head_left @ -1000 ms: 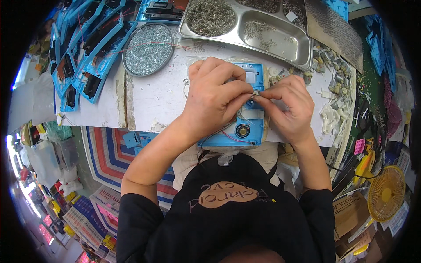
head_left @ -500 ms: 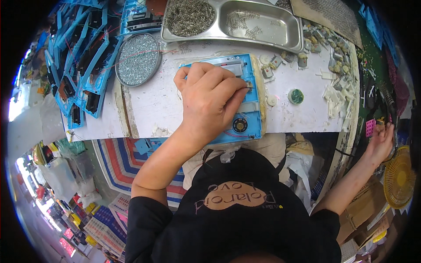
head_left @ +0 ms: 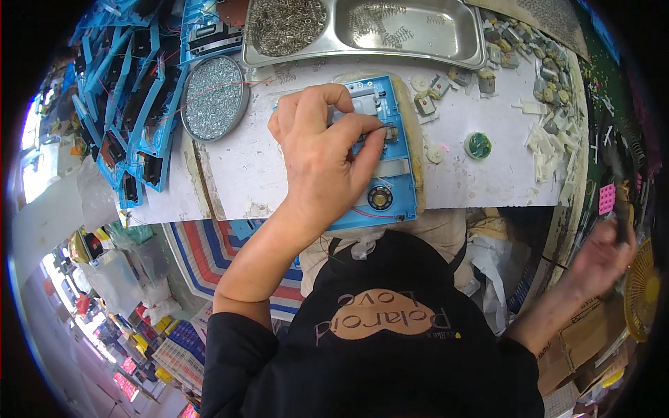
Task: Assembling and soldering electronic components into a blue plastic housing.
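A blue plastic housing (head_left: 398,194) lies on a pale pad (head_left: 416,139) at the table's near edge, with a round black speaker (head_left: 380,198) in its near part and grey strips across it. My left hand (head_left: 317,143) covers the left side of the housing. Thumb and forefinger are pinched together over a small metal part (head_left: 391,132) near its right edge; what they hold is too small to make out. Far to the right, beyond the table, my right hand (head_left: 603,258) is smeared by motion. A dark, blurred shape shows at its fingers, and I cannot tell whether it is held.
A round dish of small screws (head_left: 216,97) stands left of the housing, beside piled blue housings (head_left: 132,104). A steel tray (head_left: 411,59) with springs sits at the back. Small motors (head_left: 488,82), white plastic parts (head_left: 547,150) and a green-filled round tub (head_left: 478,145) lie to the right.
My right hand has moved slightly nearer to me and blurred, close to the pink piece. My left hand stays pinched over the housing, its fingers shifted a little left. The view has turned slightly.
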A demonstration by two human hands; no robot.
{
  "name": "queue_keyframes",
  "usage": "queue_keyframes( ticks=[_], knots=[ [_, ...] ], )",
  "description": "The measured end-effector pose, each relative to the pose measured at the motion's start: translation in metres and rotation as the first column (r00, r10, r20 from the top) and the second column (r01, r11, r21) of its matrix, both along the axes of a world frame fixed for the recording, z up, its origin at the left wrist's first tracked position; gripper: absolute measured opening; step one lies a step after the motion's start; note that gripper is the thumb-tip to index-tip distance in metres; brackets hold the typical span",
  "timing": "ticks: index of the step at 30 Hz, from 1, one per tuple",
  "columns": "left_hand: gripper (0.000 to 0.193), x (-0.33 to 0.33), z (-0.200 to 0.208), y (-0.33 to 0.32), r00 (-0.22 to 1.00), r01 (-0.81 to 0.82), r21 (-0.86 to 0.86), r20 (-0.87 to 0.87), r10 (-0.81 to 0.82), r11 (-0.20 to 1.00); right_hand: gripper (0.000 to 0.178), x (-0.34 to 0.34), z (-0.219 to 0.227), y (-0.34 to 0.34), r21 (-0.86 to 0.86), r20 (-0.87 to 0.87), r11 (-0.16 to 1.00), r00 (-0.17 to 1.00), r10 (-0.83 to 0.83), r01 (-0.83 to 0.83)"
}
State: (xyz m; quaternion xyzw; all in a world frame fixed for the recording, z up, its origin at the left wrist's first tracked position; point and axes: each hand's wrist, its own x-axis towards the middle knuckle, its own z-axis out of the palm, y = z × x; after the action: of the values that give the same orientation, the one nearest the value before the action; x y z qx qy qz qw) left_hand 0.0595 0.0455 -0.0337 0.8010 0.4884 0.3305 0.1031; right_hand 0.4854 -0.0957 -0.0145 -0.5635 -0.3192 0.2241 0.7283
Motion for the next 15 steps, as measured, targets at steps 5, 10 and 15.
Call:
queue_keyframes(
  ticks=[5,10,15],
  knots=[
    [0.012,0.003,-0.002,0.000,1.000,0.000,0.003,-0.025,0.000,1.000,0.026,-0.137,-0.023,0.051,-0.137,0.209,0.803,0.775,0.596,-0.580],
    [0.012,0.004,0.001,-0.001,0.999,-0.019,-0.019,-0.036,0.019,1.000,0.025,-0.165,-0.027,0.070,-0.112,0.238,0.728,0.693,0.680,-0.676],
    [0.011,0.003,0.004,-0.001,0.998,-0.023,-0.035,-0.063,0.020,0.999,0.026,-0.172,-0.026,0.075,-0.108,0.236,0.706,0.672,0.702,-0.700]
  ],
)
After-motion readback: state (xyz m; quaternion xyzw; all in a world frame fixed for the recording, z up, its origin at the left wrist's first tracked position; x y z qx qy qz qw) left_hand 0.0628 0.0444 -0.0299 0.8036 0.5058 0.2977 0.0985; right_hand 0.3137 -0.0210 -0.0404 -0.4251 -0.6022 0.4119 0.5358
